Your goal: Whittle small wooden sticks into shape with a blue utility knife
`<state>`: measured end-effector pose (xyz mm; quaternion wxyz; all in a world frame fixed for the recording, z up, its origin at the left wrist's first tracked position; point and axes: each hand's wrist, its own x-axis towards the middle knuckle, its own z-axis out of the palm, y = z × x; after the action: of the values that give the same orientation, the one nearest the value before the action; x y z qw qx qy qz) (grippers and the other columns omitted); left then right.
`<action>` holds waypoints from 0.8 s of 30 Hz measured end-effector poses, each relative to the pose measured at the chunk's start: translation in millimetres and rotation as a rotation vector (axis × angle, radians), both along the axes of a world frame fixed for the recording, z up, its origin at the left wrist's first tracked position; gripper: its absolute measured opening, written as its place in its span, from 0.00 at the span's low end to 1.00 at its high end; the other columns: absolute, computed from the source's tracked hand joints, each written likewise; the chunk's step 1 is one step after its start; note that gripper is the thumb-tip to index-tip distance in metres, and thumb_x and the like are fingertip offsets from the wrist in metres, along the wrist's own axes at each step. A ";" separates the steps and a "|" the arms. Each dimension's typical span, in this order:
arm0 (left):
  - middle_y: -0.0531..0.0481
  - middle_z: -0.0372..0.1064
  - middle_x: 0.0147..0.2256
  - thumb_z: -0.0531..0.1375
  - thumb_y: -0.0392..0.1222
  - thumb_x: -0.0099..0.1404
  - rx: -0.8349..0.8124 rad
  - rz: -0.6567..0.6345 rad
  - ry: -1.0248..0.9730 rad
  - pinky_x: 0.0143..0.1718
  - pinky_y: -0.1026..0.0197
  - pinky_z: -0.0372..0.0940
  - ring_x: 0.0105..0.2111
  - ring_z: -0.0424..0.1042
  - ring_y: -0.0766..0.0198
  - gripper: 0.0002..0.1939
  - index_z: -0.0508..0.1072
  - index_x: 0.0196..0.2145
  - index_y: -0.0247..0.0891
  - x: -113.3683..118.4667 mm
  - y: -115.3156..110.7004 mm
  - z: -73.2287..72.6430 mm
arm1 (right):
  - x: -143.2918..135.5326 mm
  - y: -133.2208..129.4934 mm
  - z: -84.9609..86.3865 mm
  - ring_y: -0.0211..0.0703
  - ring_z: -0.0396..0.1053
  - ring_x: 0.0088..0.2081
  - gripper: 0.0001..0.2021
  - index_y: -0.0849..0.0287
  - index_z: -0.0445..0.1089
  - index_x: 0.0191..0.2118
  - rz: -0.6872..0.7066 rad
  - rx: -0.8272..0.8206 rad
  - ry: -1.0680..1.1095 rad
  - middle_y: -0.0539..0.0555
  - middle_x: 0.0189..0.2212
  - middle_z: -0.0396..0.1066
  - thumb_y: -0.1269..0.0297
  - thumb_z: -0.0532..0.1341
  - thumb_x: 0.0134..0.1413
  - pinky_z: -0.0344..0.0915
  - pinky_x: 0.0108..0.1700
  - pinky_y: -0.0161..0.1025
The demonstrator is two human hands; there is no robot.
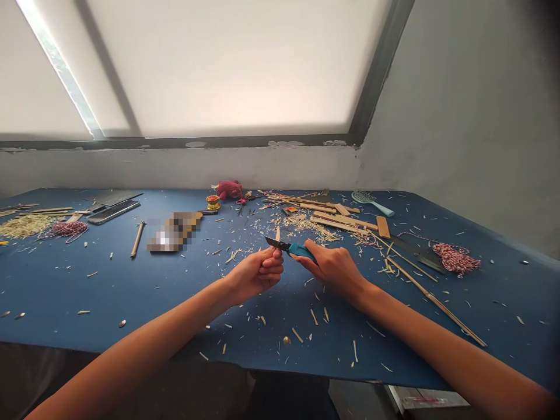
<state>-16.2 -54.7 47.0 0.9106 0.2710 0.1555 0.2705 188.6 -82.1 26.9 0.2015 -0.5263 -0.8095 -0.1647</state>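
Observation:
My right hand [335, 265] is wrapped round the blue handle of a utility knife [301, 252]. Its dark blade points left and crosses a small, pale bamboo piece [277, 233]. That piece stands upright, pinched between the thumb and fingers of my left hand [260, 271]. Blade and bamboo meet or nearly meet just above my left thumb; the exact contact is too small to tell. Both hands are over the middle of the blue table [175, 303], with pale shavings [314, 316] scattered beneath and around them.
Bamboo strips [345, 221] and heaped shavings lie beyond my hands. To the right are a red-and-white string bundle [456, 258], a long bamboo stick [437, 303] and a hairbrush [371, 202]. Leftward lie a hammer-like tool [137, 240], a phone [114, 212] and another string bundle [65, 230].

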 end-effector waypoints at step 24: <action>0.59 0.39 0.18 0.48 0.30 0.66 -0.003 -0.047 -0.040 0.16 0.74 0.45 0.15 0.45 0.77 0.11 0.60 0.25 0.33 -2.8 4.4 4.8 | 5.7 12.4 11.3 0.35 0.62 0.19 0.26 0.61 0.66 0.32 -0.038 0.210 -0.143 0.51 0.21 0.68 0.45 0.42 0.60 0.39 0.20 0.34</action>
<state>-19.0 -50.3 51.8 0.9200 0.2677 0.1312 0.2543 194.4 -69.7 38.2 0.1941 -0.5043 -0.7901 -0.2893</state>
